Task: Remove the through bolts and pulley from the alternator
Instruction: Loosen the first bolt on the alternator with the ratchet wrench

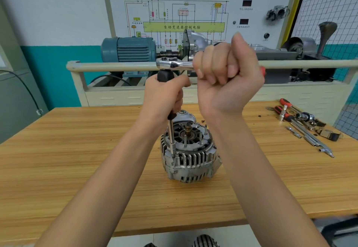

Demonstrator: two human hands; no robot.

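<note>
A silver alternator stands on the wooden table with its open rear end up, shaft and several studs showing. A long extension bar rises from a bolt at the alternator's left rim. My left hand grips the black handle at the top of that bar. A chrome ratchet sits on top of the handle and lies level. My right hand is curled round the ratchet's handle, whose red end shows past my fist. The pulley is hidden under the alternator.
Loose tools lie at the table's right: red-handled screwdrivers, sockets, extension rods, small parts. Behind the table stands a training bench with a cream rail, a blue electric motor and a gearbox. A wire-mesh panel is at the far right.
</note>
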